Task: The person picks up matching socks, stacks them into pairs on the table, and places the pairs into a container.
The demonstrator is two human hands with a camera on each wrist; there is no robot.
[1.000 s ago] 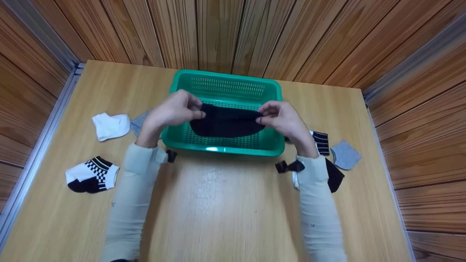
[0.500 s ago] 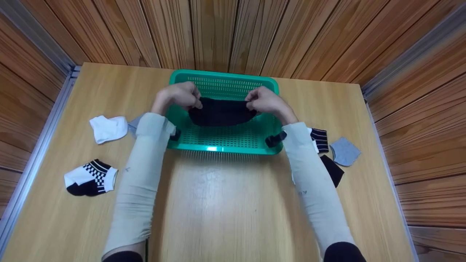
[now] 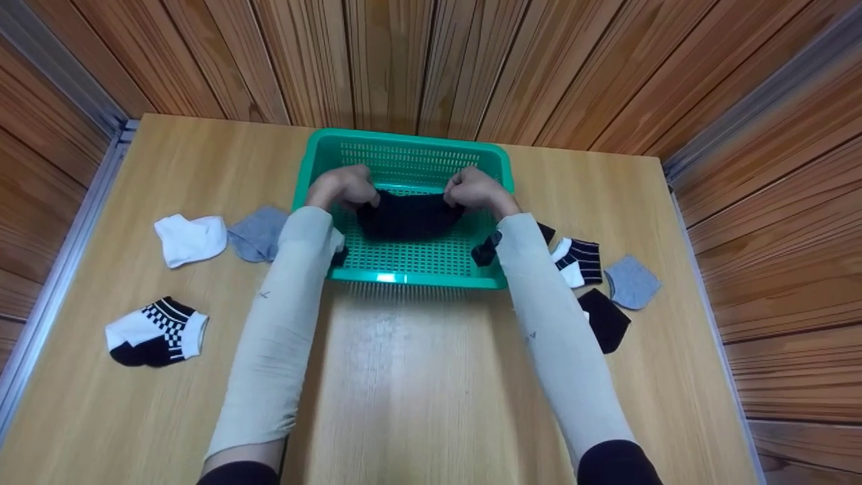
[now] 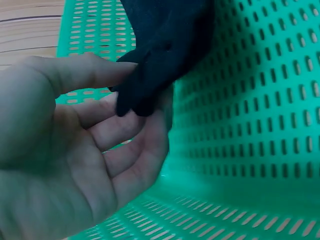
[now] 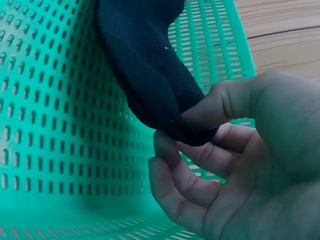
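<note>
A black sock (image 3: 412,217) is stretched sideways inside the green plastic basket (image 3: 404,277). My left hand (image 3: 347,185) pinches its left end, and my right hand (image 3: 477,188) pinches the other. In the left wrist view, thumb and fingers of the left hand (image 4: 100,130) meet on the dark cloth (image 4: 165,50). In the right wrist view, the right thumb presses the sock (image 5: 150,75) against the fingers of the right hand (image 5: 215,150). Perforated basket walls surround both hands.
Left of the basket lie a white sock (image 3: 192,239), a grey sock (image 3: 259,234) and a black-and-white checkered pair (image 3: 160,331). On the right are a striped sock (image 3: 584,261), a grey one (image 3: 634,281) and a black one (image 3: 606,320). Wooden panels (image 3: 390,60) stand behind the table.
Both hands have moved the black sock from over the basket down into it. They have drawn slightly closer together, so the cloth hangs looser. The view has shifted a little.
</note>
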